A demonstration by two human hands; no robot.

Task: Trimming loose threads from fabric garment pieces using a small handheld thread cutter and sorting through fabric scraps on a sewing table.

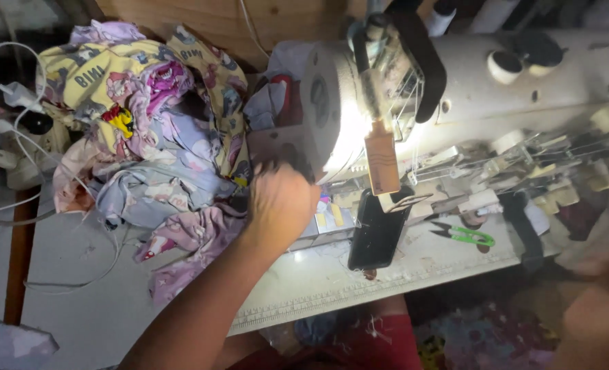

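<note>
Beside the bright head of the white industrial sewing machine [386, 103]: left hand [280, 205] reaching into the heap of printed cotton cloth pieces, yellow, lilac and pink [160, 137].

Seen from the back only, with knuckles curled toward the near edge of the heap; closed on fabric or only pressing on it, could not be told, fingers hidden. Right hand [595, 308] blurred at the lower right edge, well apart from the cloth, state also impossible to tell. Judged as light, soft and limp material, not fragile, likely to sag and drag neighbouring pieces along if pulled; best pinched at a free edge or corner, lifted rather than tugged. Lying on the white table top [99, 308], left of the machine. Nearby on the bed: dark flat phone [378, 229] and small green-handled thread snips [465, 235]. White cables [17, 130] at the far left, touching the heap.
</note>
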